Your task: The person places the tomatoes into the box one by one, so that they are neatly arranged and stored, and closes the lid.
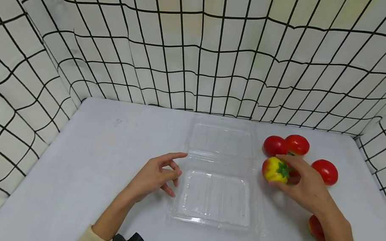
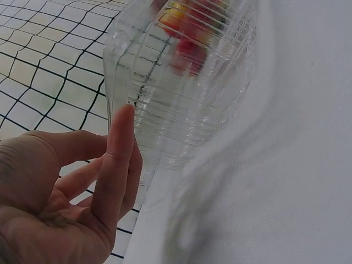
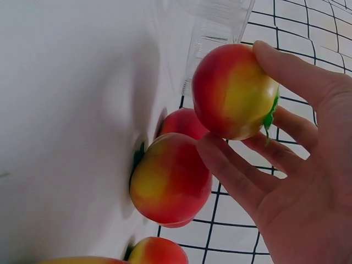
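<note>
My right hand holds a red and yellow tomato between thumb and fingertips, its green leafy top facing the palm. In the right wrist view, this tomato appears raised from the white table, with another tomato right beside the fingertips. A clear plastic clamshell box lies opened flat on the table, its lid half toward the back. At the box's left edge is my left hand, fingers loosely bent and holding nothing; in the left wrist view a fingertip overlaps the box wall.
Red tomatoes sit at the back right, one farther right. Another tomato is partly hidden by my right forearm. Black wire mesh with white backing surrounds the table's back and sides.
</note>
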`<action>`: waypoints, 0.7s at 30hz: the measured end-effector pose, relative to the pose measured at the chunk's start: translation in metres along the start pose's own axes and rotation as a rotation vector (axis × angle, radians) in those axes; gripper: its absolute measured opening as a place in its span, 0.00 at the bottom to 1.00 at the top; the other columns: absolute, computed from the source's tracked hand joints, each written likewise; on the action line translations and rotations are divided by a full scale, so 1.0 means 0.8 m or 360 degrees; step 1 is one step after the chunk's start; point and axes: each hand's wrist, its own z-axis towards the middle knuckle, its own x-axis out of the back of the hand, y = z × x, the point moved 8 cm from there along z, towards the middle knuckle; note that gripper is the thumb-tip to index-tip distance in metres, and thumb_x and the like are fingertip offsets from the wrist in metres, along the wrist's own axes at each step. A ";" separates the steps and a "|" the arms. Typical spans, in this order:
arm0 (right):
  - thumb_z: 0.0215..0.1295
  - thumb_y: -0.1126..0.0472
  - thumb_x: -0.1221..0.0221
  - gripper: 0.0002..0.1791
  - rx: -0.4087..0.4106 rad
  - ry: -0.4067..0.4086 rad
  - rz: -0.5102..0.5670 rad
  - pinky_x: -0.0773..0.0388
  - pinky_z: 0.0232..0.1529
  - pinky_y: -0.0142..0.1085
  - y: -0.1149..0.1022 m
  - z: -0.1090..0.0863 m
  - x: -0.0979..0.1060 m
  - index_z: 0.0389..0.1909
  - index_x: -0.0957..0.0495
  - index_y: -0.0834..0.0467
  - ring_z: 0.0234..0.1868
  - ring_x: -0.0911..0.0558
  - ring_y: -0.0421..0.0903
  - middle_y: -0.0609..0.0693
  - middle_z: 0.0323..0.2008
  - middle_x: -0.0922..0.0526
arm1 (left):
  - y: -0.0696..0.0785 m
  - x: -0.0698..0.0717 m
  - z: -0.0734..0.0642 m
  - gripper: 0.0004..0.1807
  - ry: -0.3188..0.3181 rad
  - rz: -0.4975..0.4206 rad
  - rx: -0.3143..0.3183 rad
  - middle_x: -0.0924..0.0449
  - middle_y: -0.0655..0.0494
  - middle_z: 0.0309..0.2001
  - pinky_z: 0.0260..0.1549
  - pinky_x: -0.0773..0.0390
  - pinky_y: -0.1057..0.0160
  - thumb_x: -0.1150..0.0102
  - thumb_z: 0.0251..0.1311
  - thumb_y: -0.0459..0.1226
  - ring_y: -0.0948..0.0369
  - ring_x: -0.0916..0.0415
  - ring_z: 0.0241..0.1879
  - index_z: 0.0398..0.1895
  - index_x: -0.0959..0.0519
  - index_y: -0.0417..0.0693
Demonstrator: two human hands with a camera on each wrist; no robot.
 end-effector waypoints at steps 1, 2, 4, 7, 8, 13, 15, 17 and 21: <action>0.48 0.58 0.19 0.45 0.0012 0.0020 -0.0005 0.10 0.46 0.51 0.000 0.001 0.001 0.70 0.26 0.52 0.60 0.25 0.55 0.57 0.64 0.22 | 0.000 0.000 0.000 0.30 -0.0002 -0.0003 0.0001 0.26 0.47 0.41 0.26 0.10 0.56 0.39 0.70 0.32 0.46 0.15 0.31 0.75 0.29 0.49; 0.48 0.58 0.19 0.45 0.0022 0.0041 -0.0009 0.10 0.45 0.48 -0.001 0.001 0.002 0.70 0.26 0.51 0.59 0.24 0.54 0.57 0.64 0.22 | 0.000 0.000 0.001 0.30 -0.0003 -0.0007 0.0003 0.26 0.48 0.41 0.26 0.10 0.56 0.39 0.70 0.32 0.47 0.15 0.32 0.75 0.29 0.50; 0.47 0.59 0.19 0.46 0.0035 0.0073 0.0012 0.11 0.43 0.38 -0.001 0.003 0.004 0.70 0.27 0.51 0.58 0.23 0.53 0.56 0.64 0.22 | -0.001 -0.001 0.001 0.30 -0.0004 -0.0018 0.0006 0.27 0.48 0.41 0.26 0.10 0.55 0.40 0.70 0.31 0.48 0.15 0.31 0.75 0.29 0.50; 0.48 0.61 0.19 0.46 0.0044 0.0100 0.0086 0.16 0.42 0.26 -0.004 0.004 0.005 0.71 0.28 0.50 0.57 0.23 0.53 0.56 0.64 0.22 | -0.002 -0.001 0.002 0.30 0.0003 -0.0022 0.0021 0.26 0.49 0.41 0.27 0.10 0.55 0.40 0.70 0.32 0.49 0.15 0.30 0.75 0.29 0.51; 0.48 0.62 0.19 0.46 0.0045 0.0108 0.0117 0.17 0.42 0.24 -0.005 0.004 0.005 0.71 0.28 0.50 0.57 0.23 0.54 0.56 0.64 0.23 | -0.003 -0.001 0.002 0.30 0.0006 -0.0027 0.0024 0.26 0.49 0.41 0.27 0.10 0.55 0.40 0.70 0.31 0.48 0.15 0.30 0.75 0.29 0.51; 0.51 0.65 0.22 0.48 0.0096 0.0141 0.0244 0.20 0.44 0.21 -0.011 0.006 0.006 0.74 0.31 0.46 0.63 0.26 0.52 0.56 0.66 0.26 | -0.003 -0.001 0.001 0.30 0.0014 -0.0048 0.0029 0.26 0.50 0.40 0.27 0.10 0.52 0.40 0.70 0.31 0.46 0.16 0.31 0.75 0.29 0.53; 0.52 0.67 0.23 0.48 0.0110 0.0139 0.0296 0.19 0.46 0.21 -0.013 0.006 0.005 0.75 0.31 0.45 0.65 0.29 0.46 0.55 0.68 0.26 | -0.003 -0.001 0.001 0.30 0.0011 -0.0048 0.0024 0.26 0.50 0.40 0.27 0.10 0.52 0.41 0.70 0.31 0.45 0.16 0.31 0.75 0.29 0.53; 0.53 0.68 0.24 0.48 0.0101 0.0121 0.0371 0.18 0.47 0.22 -0.014 0.006 0.004 0.75 0.31 0.45 0.64 0.31 0.39 0.53 0.68 0.27 | -0.003 -0.002 0.001 0.30 0.0012 -0.0052 0.0020 0.26 0.50 0.40 0.27 0.10 0.52 0.41 0.70 0.31 0.45 0.16 0.31 0.75 0.29 0.53; 0.53 0.70 0.25 0.47 0.0075 0.0059 0.0530 0.17 0.49 0.23 -0.021 0.008 -0.002 0.74 0.32 0.48 0.64 0.33 0.33 0.53 0.70 0.29 | -0.003 -0.002 0.002 0.31 0.0017 -0.0069 0.0013 0.26 0.50 0.40 0.27 0.10 0.52 0.41 0.70 0.31 0.47 0.16 0.30 0.76 0.30 0.50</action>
